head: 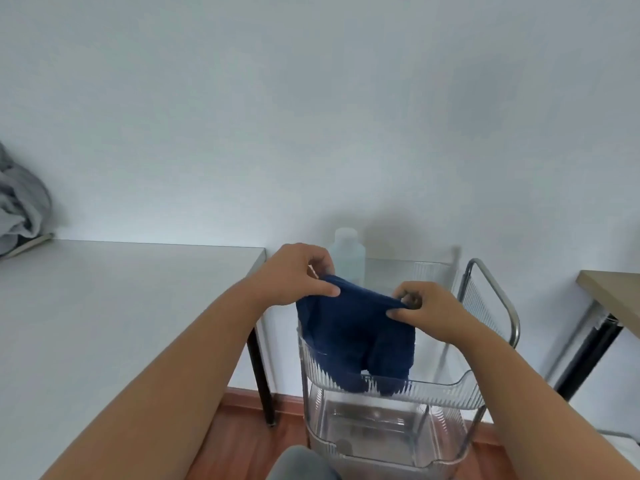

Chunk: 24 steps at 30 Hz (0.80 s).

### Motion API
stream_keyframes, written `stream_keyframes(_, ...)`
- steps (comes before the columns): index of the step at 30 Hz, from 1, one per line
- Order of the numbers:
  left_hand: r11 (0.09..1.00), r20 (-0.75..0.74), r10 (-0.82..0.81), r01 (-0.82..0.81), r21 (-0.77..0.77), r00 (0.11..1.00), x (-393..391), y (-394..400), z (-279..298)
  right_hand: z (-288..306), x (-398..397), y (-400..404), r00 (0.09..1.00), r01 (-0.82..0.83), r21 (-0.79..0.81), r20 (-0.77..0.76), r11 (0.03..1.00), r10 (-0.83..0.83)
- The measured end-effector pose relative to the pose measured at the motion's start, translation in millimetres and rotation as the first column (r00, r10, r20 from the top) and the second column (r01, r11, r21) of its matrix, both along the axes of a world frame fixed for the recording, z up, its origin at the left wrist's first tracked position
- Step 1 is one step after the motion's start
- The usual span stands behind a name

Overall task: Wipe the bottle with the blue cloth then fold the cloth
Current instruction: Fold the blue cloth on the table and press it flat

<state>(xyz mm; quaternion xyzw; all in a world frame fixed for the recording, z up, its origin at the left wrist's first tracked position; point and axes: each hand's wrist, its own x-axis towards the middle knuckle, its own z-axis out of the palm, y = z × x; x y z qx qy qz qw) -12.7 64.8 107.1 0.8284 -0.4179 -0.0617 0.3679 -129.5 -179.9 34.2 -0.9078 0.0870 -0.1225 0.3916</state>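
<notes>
The dark blue cloth (356, 337) hangs over the top tray of a clear plastic cart (440, 386), its lower end resting inside the tray. My left hand (294, 271) pinches the cloth's upper left corner. My right hand (433, 310) pinches the upper right corner, and the top edge is stretched between them. A pale translucent bottle (348, 252) with a white cap stands upright at the back of the tray, just behind my left hand. Its lower part is hidden by the hand and the cloth.
A white table (104, 306) with black legs stands left of the cart, with a grey bundle of fabric (20, 209) at its far left. A wooden tabletop corner (613, 292) juts in at right. The cart has a metal handle (498, 292) and a lower tray.
</notes>
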Motion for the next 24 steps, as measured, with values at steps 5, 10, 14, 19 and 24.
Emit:
stream_keyframes(5,0.979,0.03,-0.019,0.012,0.206,0.999,11,20,2,-1,-15,-16,0.983,-0.024,-0.178,-0.184,0.984,-0.009)
stream_keyframes(10,0.996,0.025,0.074,-0.075,0.048,0.997,19,47,30,47,-23,-22,0.996,0.016,0.021,0.083,1.0,-0.018)
stream_keyframes(14,0.975,0.076,0.171,-0.158,-0.154,0.982,22,78,68,110,-21,-1,0.966,-0.144,0.166,0.239,0.976,0.102)
stream_keyframes(19,0.896,0.137,0.337,-0.272,-0.35,0.932,22,136,106,171,-1,53,0.859,-0.462,0.416,0.429,0.783,0.279)
stream_keyframes(24,0.815,0.026,0.339,-0.28,-0.508,0.94,9,214,126,192,41,98,0.816,-0.568,0.559,0.477,0.604,0.326)
